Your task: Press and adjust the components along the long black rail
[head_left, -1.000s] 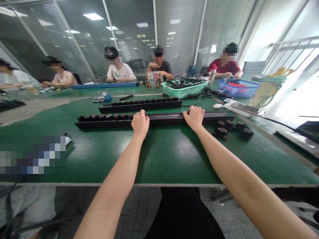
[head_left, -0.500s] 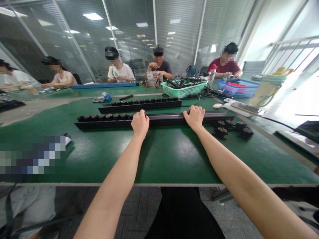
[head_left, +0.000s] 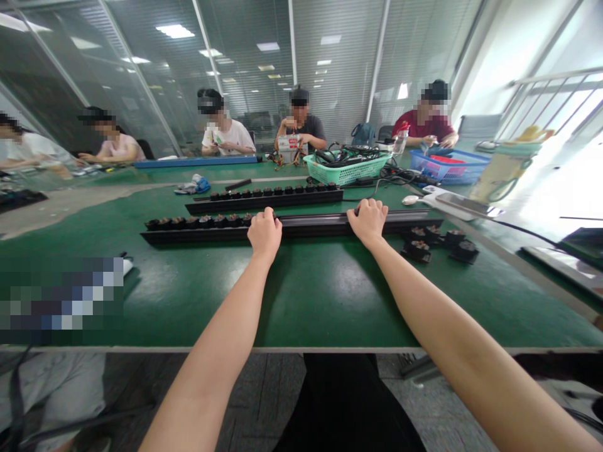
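A long black rail (head_left: pixel 315 227) lies crosswise on the green table, its left half carrying a row of small black units (head_left: pixel 206 221) with metallic tops. Around the middle of this rail, beside the last unit in the row, my left hand (head_left: pixel 265 232) is closed with its fingers curled over the far side. Farther right, my right hand (head_left: pixel 368 222) grips the same rail where its channel shows bare; its fingertips are hidden. Several loose black units (head_left: pixel 463 251) sit by the rail's right end. Behind lies a second black rail (head_left: pixel 268 201), shorter and lined with similar units.
Farther back stand a green basket (head_left: pixel 348 169) of cables and a blue basket (head_left: pixel 450 169). A yellowish jug (head_left: pixel 506 166) is at right, near a white spoon (head_left: pixel 411 200). Blue-grey cloth (head_left: pixel 193 185) lies left of centre. Several people sit across the table.
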{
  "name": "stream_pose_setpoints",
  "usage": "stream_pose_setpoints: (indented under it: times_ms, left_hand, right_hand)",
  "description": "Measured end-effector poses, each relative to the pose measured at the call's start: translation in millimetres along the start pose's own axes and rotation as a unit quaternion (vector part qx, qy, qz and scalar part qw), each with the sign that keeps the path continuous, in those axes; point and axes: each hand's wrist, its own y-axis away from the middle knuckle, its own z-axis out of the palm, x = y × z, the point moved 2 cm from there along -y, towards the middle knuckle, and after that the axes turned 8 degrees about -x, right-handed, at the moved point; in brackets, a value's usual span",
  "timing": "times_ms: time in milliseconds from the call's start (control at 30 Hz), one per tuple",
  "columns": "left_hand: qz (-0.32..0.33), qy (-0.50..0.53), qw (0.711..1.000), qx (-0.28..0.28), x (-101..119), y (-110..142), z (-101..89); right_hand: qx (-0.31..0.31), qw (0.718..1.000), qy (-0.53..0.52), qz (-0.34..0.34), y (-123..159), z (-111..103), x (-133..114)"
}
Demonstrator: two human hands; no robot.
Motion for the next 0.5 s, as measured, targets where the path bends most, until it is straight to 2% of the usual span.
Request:
stream_pose_setpoints:
  times_ms: [500]
  left_hand:
    - [-0.001,0.001,1.000,-0.003,-0.1,0.4,-0.4]
  right_hand:
    - [-0.001,1.000,-0.002,0.003,0.0,-0.2,1.5]
